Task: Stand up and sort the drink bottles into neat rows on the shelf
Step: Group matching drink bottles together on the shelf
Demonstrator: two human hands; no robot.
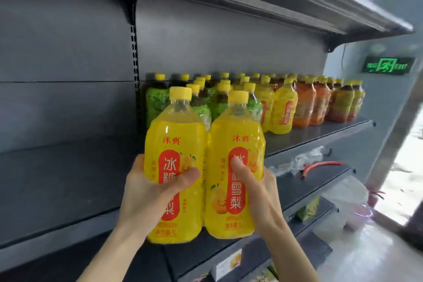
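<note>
Yellow drink bottles, one per hand, are held upright and touching side by side in front of the shelf [320, 135]. The left grip [146, 194] curls round the left bottle [176, 139], thumb across its red label; the right grip [256, 190] wraps the right bottle [238, 135] likewise. Holding them low probably keeps them steady, labels outward. Behind stand rows of green bottles [158, 101], yellow bottles [283, 110] and orange bottles [304, 103], so the pair likely joins the yellow row.
</note>
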